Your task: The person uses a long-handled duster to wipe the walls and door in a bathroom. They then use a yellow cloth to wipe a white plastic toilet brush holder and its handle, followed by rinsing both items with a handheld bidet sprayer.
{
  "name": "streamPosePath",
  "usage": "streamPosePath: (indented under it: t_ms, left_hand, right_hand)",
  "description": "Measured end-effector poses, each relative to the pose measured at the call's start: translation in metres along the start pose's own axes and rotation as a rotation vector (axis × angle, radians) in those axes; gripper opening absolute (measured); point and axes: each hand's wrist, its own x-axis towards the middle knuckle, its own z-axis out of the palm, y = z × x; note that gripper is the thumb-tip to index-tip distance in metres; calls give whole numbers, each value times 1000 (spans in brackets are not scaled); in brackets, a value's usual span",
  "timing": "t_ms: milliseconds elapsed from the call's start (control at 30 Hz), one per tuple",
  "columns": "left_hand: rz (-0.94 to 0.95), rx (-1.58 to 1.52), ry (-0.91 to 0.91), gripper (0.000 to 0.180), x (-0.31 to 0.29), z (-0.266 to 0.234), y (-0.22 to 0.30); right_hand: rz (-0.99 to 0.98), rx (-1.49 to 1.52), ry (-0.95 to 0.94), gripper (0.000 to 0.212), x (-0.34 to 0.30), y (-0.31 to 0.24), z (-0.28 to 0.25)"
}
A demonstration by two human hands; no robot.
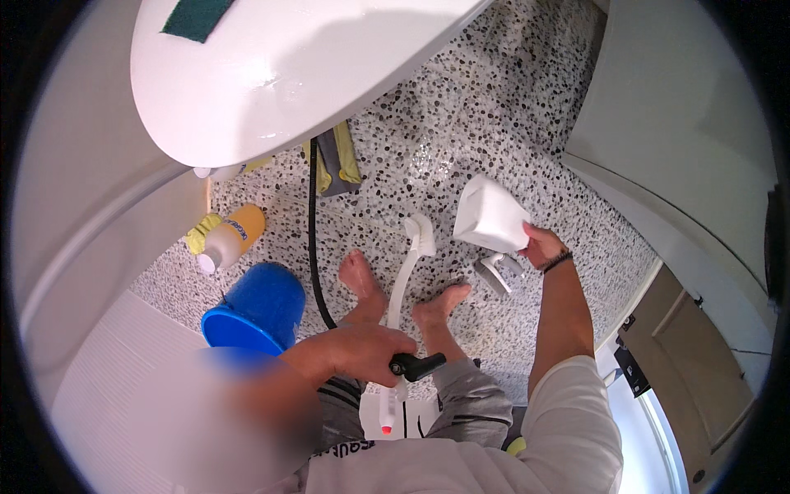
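My left hand (366,352) is closed around a black spray nozzle (420,365). A white long-handled brush (403,284) passes through the same grip, its bristled head (421,235) pointing away from me and its handle end coming out below the fist. From the nozzle side a black hose (313,230) runs up past the white basin. At the right, my right hand (543,246) grips the edge of a white plastic container (492,216), tilted over the speckled floor. Just below that container lies a small grey-and-white scrub brush (499,272).
A blue bucket (255,309) and a yellow-labelled bottle (234,237) with a yellow cloth (200,234) stand left. The white basin (288,74) overhangs the floor, with a green scouring pad (196,18) on it. A grey-and-yellow cloth (333,160) lies beneath. My bare feet are between the hands.
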Motion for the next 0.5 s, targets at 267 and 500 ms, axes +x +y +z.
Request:
streamPosePath:
  t_ms: [267,500]
  left_hand:
    - [-27,6,28,33,-5,6,-5]
    - [39,83,136,29,1,6,1]
  right_hand:
    - [-329,29,219,34,5,29,11]
    - [-167,-1703,666,34,21,35,63]
